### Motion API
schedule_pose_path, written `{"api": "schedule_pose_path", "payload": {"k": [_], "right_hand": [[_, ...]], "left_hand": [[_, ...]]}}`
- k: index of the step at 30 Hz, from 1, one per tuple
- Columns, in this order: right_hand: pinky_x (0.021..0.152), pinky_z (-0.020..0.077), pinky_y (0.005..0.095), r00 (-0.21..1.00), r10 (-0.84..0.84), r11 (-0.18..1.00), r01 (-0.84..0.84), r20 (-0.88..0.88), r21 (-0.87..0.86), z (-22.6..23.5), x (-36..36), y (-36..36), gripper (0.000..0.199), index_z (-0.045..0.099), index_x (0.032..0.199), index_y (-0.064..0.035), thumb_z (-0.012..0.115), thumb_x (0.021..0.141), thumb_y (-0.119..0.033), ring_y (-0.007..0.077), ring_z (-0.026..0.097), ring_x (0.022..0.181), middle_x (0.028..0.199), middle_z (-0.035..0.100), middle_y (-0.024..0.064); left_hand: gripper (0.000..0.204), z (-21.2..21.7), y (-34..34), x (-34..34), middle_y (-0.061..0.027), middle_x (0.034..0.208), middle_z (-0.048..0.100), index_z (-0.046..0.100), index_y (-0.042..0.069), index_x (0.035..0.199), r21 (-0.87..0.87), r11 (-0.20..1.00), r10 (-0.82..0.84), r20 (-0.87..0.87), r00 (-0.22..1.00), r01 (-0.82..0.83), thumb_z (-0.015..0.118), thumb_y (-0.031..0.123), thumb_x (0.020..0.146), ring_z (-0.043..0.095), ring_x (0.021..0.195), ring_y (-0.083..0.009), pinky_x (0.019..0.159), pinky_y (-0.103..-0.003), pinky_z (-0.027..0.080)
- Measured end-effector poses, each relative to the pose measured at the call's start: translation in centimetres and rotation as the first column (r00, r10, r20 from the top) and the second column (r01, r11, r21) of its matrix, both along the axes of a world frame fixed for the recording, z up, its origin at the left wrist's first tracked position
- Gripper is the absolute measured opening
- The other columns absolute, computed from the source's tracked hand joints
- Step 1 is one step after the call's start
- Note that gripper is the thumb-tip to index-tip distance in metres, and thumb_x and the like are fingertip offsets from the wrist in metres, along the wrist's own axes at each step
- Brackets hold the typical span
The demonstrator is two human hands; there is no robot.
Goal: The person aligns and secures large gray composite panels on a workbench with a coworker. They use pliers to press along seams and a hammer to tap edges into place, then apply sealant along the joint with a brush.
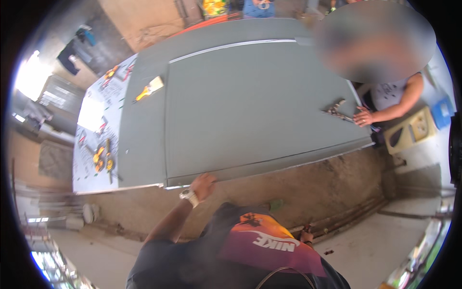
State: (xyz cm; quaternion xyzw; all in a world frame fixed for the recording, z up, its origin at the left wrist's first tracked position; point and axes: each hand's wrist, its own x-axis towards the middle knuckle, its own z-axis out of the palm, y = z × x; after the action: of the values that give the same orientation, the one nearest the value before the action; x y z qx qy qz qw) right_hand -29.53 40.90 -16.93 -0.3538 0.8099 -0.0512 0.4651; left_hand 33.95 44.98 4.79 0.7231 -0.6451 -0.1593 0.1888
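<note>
My left hand [204, 187], with a white watch [189, 196] on the wrist, is closed on the near edge of a large flat grey panel [260, 106], close to its near left corner. Low beside my body, my right hand [306, 237] is closed round a small dark and reddish object that I cannot make out. A metal clamp-like tool [339, 111] lies on the panel's right side, by a co-worker's hand [364, 117] that touches the right edge. Pale strips [231, 48] run along the panel's far and right edges.
A yellow-handled paintbrush [148, 89] lies left of the panel. Several yellow hand tools [99, 158] rest on the white sheet [113, 108] at the far left. On the right stands a yellowish tray [410, 130] near a blue container [441, 113]. Long bars [353, 215] lie below the table.
</note>
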Motion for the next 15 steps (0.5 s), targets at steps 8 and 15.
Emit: {"api": "schedule_pose_path", "payload": {"k": [8, 15], "right_hand": [[0.089, 0.0562, 0.0478, 0.996, 0.065, 0.997, -0.067, -0.069, -0.033, 3.1, 11.1, 9.2, 0.049, 0.072, 0.113, 0.0046, 0.064, 0.091, -0.038, 0.0374, 0.074, 0.101, 0.110, 0.073, 0.0282], [0.091, 0.0566, 0.0481, 0.924, 0.255, 0.962, -0.214, -0.283, 0.169, 5.3, 17.7, 14.0, 0.046, 0.075, 0.110, -0.0011, 0.066, 0.092, -0.042, 0.0353, 0.073, 0.105, 0.104, 0.076, 0.0220]], "left_hand": [[0.021, 0.4, 7.8, 8.6, -0.0160, 0.099, 0.066, 0.065, 0.006, 0.100, -0.030, 0.999, 0.018, -0.016, 1.000, -0.018, 0.073, 0.023, 0.090, 0.062, 0.099, -0.0409, 0.085, -0.051, 0.051], [0.018, -0.3, 12.0, 11.5, -0.0173, 0.097, 0.065, 0.064, 0.006, 0.098, -0.105, 0.994, 0.020, 0.034, 0.999, -0.016, 0.073, 0.014, 0.085, 0.062, 0.097, -0.0415, 0.083, -0.053, 0.051]]}}
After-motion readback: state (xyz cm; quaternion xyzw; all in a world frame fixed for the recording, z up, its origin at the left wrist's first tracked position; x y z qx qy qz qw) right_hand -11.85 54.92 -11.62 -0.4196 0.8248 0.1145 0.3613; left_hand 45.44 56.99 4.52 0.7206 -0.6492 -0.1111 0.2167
